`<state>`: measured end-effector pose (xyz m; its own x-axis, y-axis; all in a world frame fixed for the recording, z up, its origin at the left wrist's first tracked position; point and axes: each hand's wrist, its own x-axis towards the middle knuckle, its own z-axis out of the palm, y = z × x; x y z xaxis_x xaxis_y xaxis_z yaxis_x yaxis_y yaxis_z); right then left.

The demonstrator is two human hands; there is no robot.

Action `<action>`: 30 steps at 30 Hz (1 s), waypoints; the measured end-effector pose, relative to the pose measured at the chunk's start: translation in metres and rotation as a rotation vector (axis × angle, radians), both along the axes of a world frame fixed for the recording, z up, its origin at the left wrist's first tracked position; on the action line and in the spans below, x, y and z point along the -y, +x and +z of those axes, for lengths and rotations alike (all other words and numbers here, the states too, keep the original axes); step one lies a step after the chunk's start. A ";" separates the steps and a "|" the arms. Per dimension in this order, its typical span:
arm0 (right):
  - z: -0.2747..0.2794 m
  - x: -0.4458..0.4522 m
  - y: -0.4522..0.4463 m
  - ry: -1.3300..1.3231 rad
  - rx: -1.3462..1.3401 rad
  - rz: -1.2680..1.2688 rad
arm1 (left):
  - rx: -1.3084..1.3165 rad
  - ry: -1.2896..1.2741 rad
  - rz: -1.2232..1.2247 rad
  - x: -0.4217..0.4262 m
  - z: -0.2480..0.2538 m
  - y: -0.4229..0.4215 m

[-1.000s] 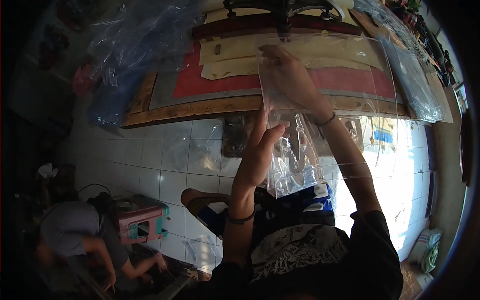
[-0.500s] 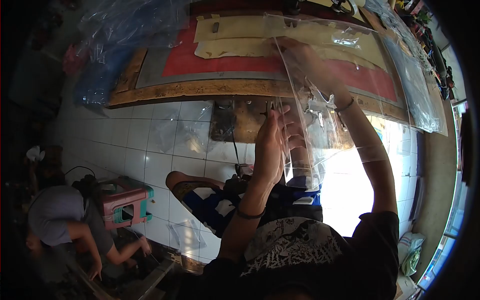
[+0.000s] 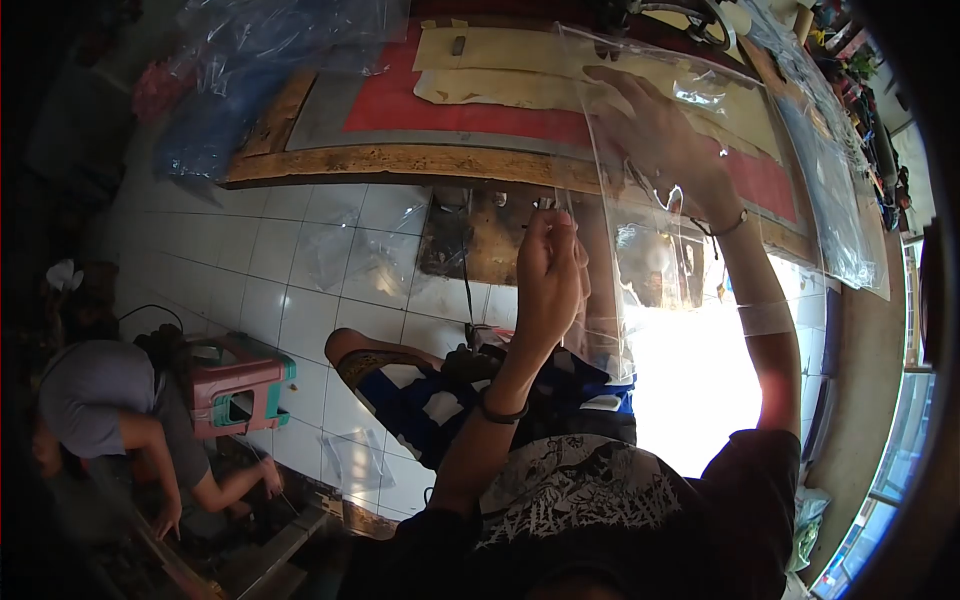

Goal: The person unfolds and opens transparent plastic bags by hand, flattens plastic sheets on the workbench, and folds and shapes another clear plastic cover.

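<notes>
A large clear plastic sheet [image 3: 720,240] spans the front edge of the table and hangs down over my lap. My left hand [image 3: 550,270] is closed at the sheet's left edge, thumb pressed to curled fingers. A small shiny metal piece [image 3: 545,203] shows just above its thumb; I cannot tell whether the hand holds it. My right hand [image 3: 655,125] has its fingers apart and lies over the table, seen through the plastic and slightly blurred. Beneath it, yellowish paper pieces [image 3: 500,88] rest on a red panel [image 3: 385,110].
Wooden framing [image 3: 400,160] borders the table. Crumpled clear plastic [image 3: 280,50] covers its left end. The base of a black machine with a wheel [image 3: 705,25] stands at the back. A person [image 3: 100,400] crouches lower left beside a pink and green stool [image 3: 235,385]. Plastic scraps [image 3: 355,465] lie on the tiles.
My right hand's fingers have spread and shifted right. The left hand has closed from straighter fingers into a pinch at the sheet's edge. The whole view has shifted slightly.
</notes>
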<state>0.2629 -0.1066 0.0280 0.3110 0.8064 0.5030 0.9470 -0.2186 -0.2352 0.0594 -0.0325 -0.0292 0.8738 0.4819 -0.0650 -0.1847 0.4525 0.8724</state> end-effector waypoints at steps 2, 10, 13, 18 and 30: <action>-0.005 0.005 0.004 0.019 -0.020 -0.006 | 0.009 -0.027 -0.049 -0.003 -0.001 0.004; -0.001 0.006 0.002 -0.019 -0.021 0.081 | 0.099 0.536 0.310 -0.005 -0.001 0.009; -0.009 0.002 0.008 -0.052 0.164 0.047 | 0.140 1.029 0.510 -0.018 0.023 0.017; -0.013 0.000 0.006 0.013 -0.011 -0.027 | -0.003 0.737 0.083 -0.044 0.062 0.061; -0.007 0.001 0.003 0.014 0.042 -0.020 | -0.054 0.528 -0.011 -0.079 0.055 0.112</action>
